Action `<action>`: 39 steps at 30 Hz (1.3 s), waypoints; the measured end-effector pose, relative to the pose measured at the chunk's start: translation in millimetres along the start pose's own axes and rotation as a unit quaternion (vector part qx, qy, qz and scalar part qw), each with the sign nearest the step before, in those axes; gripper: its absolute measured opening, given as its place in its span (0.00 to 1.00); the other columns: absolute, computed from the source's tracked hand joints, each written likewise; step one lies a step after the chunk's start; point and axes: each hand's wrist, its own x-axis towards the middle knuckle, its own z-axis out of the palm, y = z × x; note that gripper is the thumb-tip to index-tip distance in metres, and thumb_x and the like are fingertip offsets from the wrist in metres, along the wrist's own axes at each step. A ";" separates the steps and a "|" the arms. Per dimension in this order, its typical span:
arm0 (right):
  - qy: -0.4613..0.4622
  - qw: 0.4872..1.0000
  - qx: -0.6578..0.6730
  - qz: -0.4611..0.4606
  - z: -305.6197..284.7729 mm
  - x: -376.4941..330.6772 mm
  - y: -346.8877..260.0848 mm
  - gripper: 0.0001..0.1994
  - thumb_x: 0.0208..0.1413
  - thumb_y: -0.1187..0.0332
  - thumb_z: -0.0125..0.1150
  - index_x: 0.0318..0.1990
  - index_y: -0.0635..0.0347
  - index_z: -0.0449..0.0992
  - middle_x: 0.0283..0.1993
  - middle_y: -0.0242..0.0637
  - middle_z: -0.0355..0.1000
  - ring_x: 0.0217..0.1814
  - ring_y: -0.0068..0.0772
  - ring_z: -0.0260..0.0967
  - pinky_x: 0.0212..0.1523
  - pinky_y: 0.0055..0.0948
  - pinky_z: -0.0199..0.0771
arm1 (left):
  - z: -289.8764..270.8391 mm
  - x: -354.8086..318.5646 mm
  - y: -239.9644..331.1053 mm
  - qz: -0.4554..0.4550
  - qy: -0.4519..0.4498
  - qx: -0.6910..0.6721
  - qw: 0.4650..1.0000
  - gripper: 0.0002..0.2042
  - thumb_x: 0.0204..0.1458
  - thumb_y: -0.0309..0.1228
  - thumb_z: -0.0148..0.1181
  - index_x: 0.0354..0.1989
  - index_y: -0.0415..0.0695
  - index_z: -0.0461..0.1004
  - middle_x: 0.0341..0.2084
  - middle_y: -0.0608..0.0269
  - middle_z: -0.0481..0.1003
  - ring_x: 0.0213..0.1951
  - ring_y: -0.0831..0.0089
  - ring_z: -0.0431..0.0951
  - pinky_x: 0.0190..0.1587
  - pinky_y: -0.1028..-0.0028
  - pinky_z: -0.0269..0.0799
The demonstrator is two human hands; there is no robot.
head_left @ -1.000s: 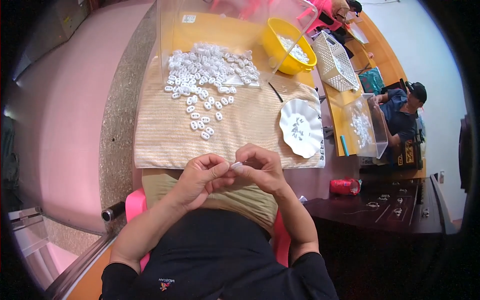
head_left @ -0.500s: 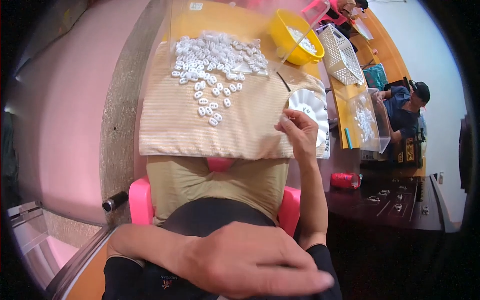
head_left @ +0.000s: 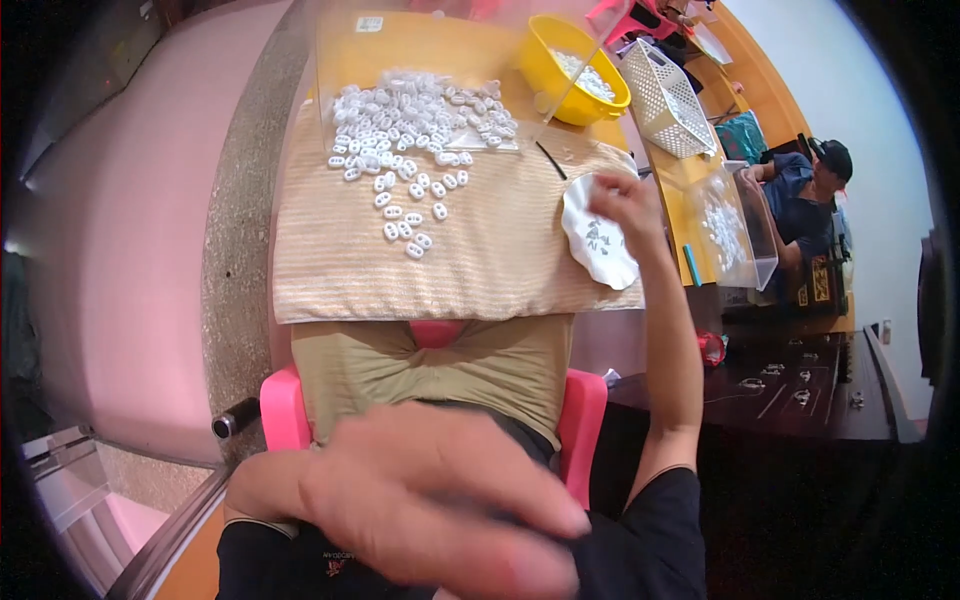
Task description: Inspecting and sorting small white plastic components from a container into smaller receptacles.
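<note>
My left hand is large and blurred in front of my chest, its back up and its fingers pointing right. Whether it holds anything is hidden below it. Above the far part of a white scalloped plate hovers my right hand, its fingers curled together and smeared by motion. Anything between them is too small to make out. Several tiny dark pieces lie on the plate. A heap of small white oval pieces, each with two dark holes, spreads over the towel, with loose ones trailing toward me.
A clear plastic box stands behind the heap. Beyond it are a yellow basin with white pieces and a white perforated basket. A black strip lies near the plate. At the right, a person sits by another clear box.
My right hand has moved away from me and slightly right, from the plate's near left edge to over its far part. My left hand has shifted left and blurs.
</note>
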 end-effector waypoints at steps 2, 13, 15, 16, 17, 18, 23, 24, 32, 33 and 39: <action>0.092 0.989 0.101 -0.048 -20.7 33.7 -13.8 0.16 0.49 0.74 0.65 0.46 0.71 0.75 0.36 0.35 0.75 0.33 0.23 0.73 0.38 0.21 0.75 | -2.4 5.1 11.9 -0.157 0.016 0.105 0.982 0.23 0.45 0.13 0.62 0.51 0.44 0.72 0.34 0.45 0.77 0.32 0.61 0.79 0.35 0.67 0.77; 0.058 0.995 0.005 -0.080 -4.3 16.5 3.6 0.12 0.53 0.71 0.62 0.44 0.69 0.76 0.34 0.33 0.74 0.33 0.20 0.72 0.35 0.21 0.76 | -40.8 -51.3 -68.7 -0.352 0.180 0.200 0.896 0.09 0.52 0.19 0.60 0.41 0.36 0.77 0.34 0.61 0.78 0.38 0.78 0.77 0.42 0.80 0.71; 0.034 0.998 -0.028 -0.050 -12.2 -0.4 13.0 0.12 0.55 0.71 0.63 0.44 0.69 0.76 0.33 0.31 0.74 0.33 0.18 0.72 0.35 0.20 0.76 | -51.2 -57.7 -73.7 -0.393 0.195 0.193 0.878 0.09 0.52 0.19 0.59 0.42 0.35 0.77 0.35 0.62 0.78 0.38 0.79 0.76 0.42 0.80 0.71; 0.035 0.998 -0.030 -0.045 -19.0 -8.7 17.1 0.12 0.55 0.71 0.63 0.44 0.69 0.76 0.33 0.31 0.74 0.33 0.18 0.72 0.35 0.20 0.76 | -53.4 -56.6 -74.1 -0.381 0.186 0.221 0.878 0.09 0.52 0.20 0.59 0.42 0.36 0.77 0.35 0.63 0.78 0.38 0.81 0.76 0.42 0.81 0.71; 0.019 0.997 -0.058 -0.042 -26.1 -17.0 20.9 0.12 0.54 0.71 0.63 0.44 0.69 0.76 0.31 0.30 0.74 0.32 0.17 0.71 0.33 0.20 0.75 | -54.4 -58.2 -75.6 -0.383 0.186 0.217 0.878 0.09 0.52 0.20 0.59 0.42 0.36 0.77 0.35 0.63 0.78 0.38 0.81 0.76 0.42 0.81 0.71; 0.002 0.995 -0.086 -0.040 -31.5 -24.3 23.4 0.12 0.54 0.71 0.63 0.43 0.69 0.76 0.30 0.29 0.73 0.31 0.17 0.70 0.31 0.19 0.74 | -55.5 -59.8 -77.9 -0.385 0.199 0.201 0.878 0.09 0.53 0.20 0.59 0.42 0.36 0.77 0.35 0.63 0.78 0.37 0.81 0.76 0.42 0.81 0.71; 0.005 0.986 -0.156 -0.059 -33.1 -50.6 34.8 0.08 0.50 0.74 0.63 0.38 0.68 0.78 0.27 0.30 0.73 0.27 0.17 0.67 0.29 0.19 0.68 | -58.5 -67.7 -82.7 -0.399 0.206 0.201 0.871 0.09 0.53 0.21 0.59 0.42 0.37 0.77 0.34 0.65 0.78 0.35 0.82 0.76 0.39 0.81 0.71; 0.007 0.986 -0.157 -0.059 -33.8 -52.8 38.5 0.08 0.50 0.74 0.63 0.38 0.68 0.78 0.27 0.30 0.73 0.27 0.17 0.67 0.29 0.19 0.68 | -58.0 -67.3 -83.2 -0.408 0.210 0.200 0.866 0.08 0.54 0.21 0.59 0.42 0.37 0.77 0.33 0.65 0.78 0.35 0.82 0.76 0.39 0.81 0.71; 0.028 0.935 -0.343 -0.081 -23.4 -60.0 26.9 0.10 0.47 0.72 0.63 0.39 0.62 0.79 0.32 0.44 0.76 0.34 0.41 0.75 0.38 0.33 0.73 | -67.9 -71.9 -87.8 -0.416 0.234 0.213 0.853 0.09 0.54 0.25 0.60 0.43 0.36 0.78 0.29 0.65 0.79 0.32 0.83 0.75 0.36 0.81 0.72; 0.026 0.935 -0.348 -0.069 -22.2 -59.9 26.0 0.10 0.47 0.71 0.62 0.39 0.61 0.78 0.32 0.44 0.76 0.36 0.43 0.75 0.40 0.34 0.73 | -70.6 -72.9 -87.9 -0.420 0.229 0.217 0.851 0.09 0.54 0.23 0.59 0.43 0.36 0.77 0.33 0.62 0.79 0.35 0.81 0.77 0.39 0.80 0.73; 0.016 0.916 -0.396 -0.068 -15.3 -54.8 23.3 0.10 0.48 0.70 0.60 0.39 0.59 0.79 0.34 0.43 0.77 0.38 0.44 0.75 0.41 0.36 0.73 | -72.8 -72.4 -86.9 -0.430 0.224 0.218 0.847 0.09 0.54 0.22 0.59 0.44 0.35 0.76 0.37 0.59 0.79 0.37 0.79 0.78 0.42 0.79 0.75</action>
